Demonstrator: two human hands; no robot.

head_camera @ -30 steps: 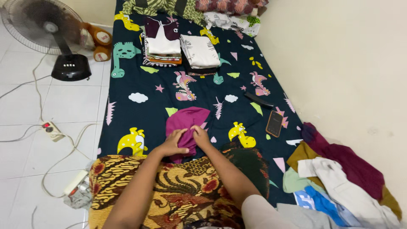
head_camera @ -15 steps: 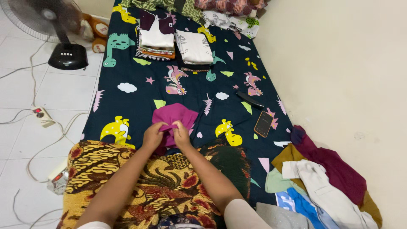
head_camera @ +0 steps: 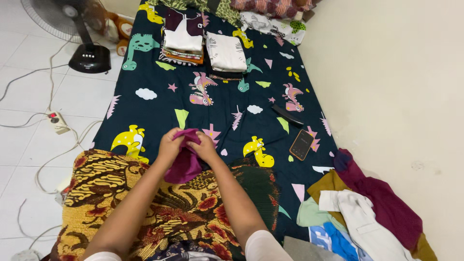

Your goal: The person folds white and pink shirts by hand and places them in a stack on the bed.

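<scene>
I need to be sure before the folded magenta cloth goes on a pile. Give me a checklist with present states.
1. Both hands, left hand and right hand, grip the magenta cloth: ok.
2. Cloth lifted off the dinosaur sheet: ok.
3. Cloth folded evenly: cannot tell.
4. Folded stacks stand neat at the far end: ok.
5. Phone and dark comb-like thing lie aside, right of the hands: ok.

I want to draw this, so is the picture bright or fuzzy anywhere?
Head view: even, soft room light, no hard shadows; the magenta cloth in the left hand and right hand looks sharp; straight mattress edges splay outward, so wide-lens distortion.
</scene>
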